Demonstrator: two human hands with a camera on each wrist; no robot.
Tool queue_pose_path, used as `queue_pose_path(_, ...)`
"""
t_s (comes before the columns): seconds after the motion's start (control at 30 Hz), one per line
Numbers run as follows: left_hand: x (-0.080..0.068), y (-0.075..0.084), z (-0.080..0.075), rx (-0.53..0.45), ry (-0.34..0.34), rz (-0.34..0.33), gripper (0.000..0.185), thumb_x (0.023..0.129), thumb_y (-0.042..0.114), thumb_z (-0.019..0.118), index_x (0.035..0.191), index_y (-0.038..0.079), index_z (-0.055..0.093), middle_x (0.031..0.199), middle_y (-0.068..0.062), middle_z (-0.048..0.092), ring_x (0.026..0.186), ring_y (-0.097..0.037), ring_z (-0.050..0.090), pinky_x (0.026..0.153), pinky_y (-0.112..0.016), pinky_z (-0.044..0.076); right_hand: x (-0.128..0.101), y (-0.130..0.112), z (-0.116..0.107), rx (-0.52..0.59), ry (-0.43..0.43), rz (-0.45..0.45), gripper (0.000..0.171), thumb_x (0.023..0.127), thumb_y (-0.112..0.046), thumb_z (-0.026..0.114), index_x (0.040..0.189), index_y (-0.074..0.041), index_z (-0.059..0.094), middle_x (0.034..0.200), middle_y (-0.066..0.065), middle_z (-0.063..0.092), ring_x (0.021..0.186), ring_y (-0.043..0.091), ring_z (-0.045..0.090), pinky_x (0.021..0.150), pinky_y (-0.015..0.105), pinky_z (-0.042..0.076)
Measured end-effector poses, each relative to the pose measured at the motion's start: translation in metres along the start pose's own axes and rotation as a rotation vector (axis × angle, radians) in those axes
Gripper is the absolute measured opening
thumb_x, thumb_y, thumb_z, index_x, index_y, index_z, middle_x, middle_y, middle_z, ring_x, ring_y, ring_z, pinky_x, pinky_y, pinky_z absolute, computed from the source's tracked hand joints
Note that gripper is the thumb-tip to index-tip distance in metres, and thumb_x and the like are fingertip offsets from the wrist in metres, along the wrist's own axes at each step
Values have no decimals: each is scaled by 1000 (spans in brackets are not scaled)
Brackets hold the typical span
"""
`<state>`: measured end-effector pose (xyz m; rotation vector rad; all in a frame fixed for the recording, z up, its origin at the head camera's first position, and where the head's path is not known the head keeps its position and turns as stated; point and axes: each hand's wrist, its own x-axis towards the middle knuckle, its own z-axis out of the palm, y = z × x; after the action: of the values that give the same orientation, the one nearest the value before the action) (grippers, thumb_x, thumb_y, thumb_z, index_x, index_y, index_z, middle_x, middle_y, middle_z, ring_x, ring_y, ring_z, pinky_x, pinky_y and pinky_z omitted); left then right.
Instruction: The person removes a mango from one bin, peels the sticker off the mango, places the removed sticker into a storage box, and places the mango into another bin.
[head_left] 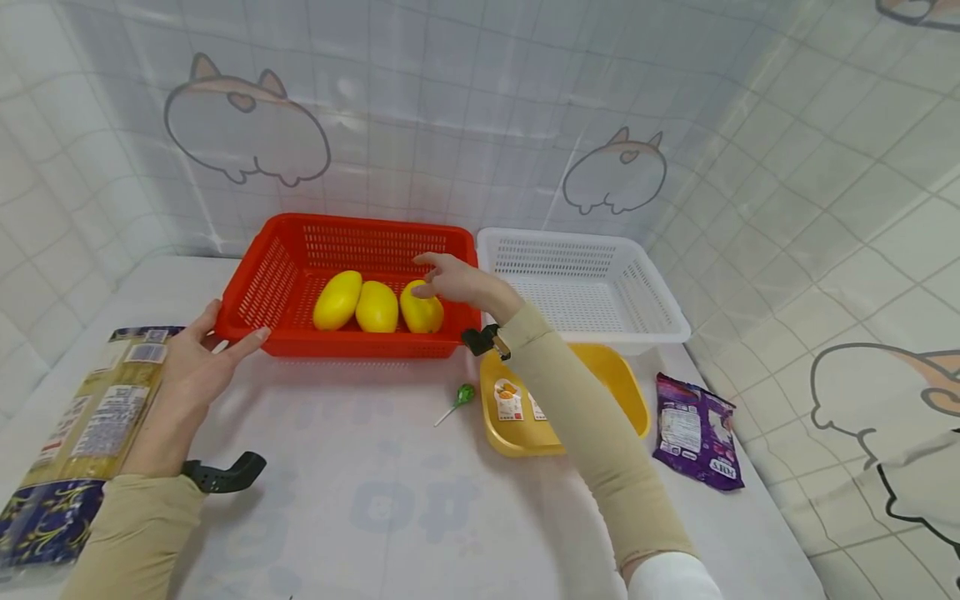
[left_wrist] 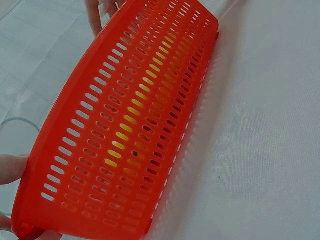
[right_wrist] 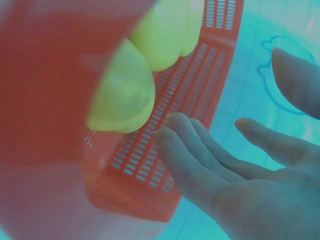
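A red plastic basket with slotted walls stands at the back, left of centre. Three smooth yellow mangoes lie side by side in it. My left hand grips the basket's front left corner, thumb along the front rim and fingers at the left side. Through the slots of the wall, yellow shows in the left wrist view. Over the basket's right end hovers my right hand, its fingers extended above the rightmost mango. In the right wrist view, the fingers are spread and hold nothing, beside a mango.
Right of the red basket is a white basket. A yellow tray with printed cards sits partly under my right forearm. A green lollipop lies left of it, a purple snack bag farther right. A long clear package lies by my left arm.
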<state>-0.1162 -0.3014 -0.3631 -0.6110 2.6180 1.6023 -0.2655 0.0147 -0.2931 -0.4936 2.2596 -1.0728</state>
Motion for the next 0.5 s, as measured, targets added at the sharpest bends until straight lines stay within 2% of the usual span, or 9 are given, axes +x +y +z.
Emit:
queue_pose_path(0.13, 0, -1, 0, -7, -3, 8, 94, 95, 55, 57, 158, 25, -7, 168, -8, 2, 151, -39, 18, 116, -55, 34, -9, 0, 4, -12, 28, -31, 62, 98, -20, 63, 154, -16, 37, 152, 16, 43, 133, 29, 45, 112, 48, 43)
queue_pose_path(0.37, 1, -2, -1, -14, -8, 22, 95, 96, 54, 57, 158, 23, -7, 168, -9, 0, 151, -39, 16, 116, -56, 33, -26, 0, 11, -72, 60, -100, 60, 99, -20, 62, 153, -16, 38, 149, 16, 46, 131, 27, 48, 107, 40, 49)
queue_pose_path(0.5, 2, -3, 0, -15, -5, 21, 95, 95, 54, 57, 158, 23, -7, 168, -8, 1, 151, -39, 16, 117, -54, 33, -36, 2, 13, -111, 82, -124, 60, 99, -22, 61, 154, -16, 37, 150, 15, 46, 132, 26, 49, 109, 39, 48)
